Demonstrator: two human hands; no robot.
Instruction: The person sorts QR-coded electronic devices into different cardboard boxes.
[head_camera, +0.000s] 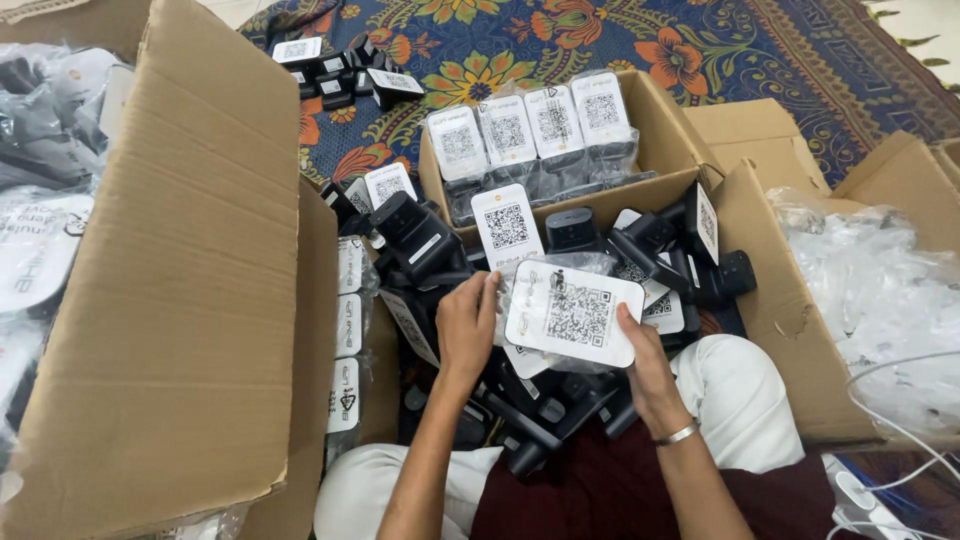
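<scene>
My left hand (466, 328) and my right hand (643, 362) hold a bagged black device with a white square-code card (572, 313) between them, over my lap. The left hand grips its left edge, the right hand its right lower corner. Under and around it lies a heap of black devices with white cards (640, 250). Just beyond stands a small open cardboard box (665, 135) with several bagged devices upright in a row (528, 128).
A large open cardboard box flap (190, 260) rises on the left, with bagged items behind it. Another carton with clear plastic bags (880, 290) sits on the right. More black devices (340, 75) lie on the floral rug (560, 40). White cables (900, 440) lie at lower right.
</scene>
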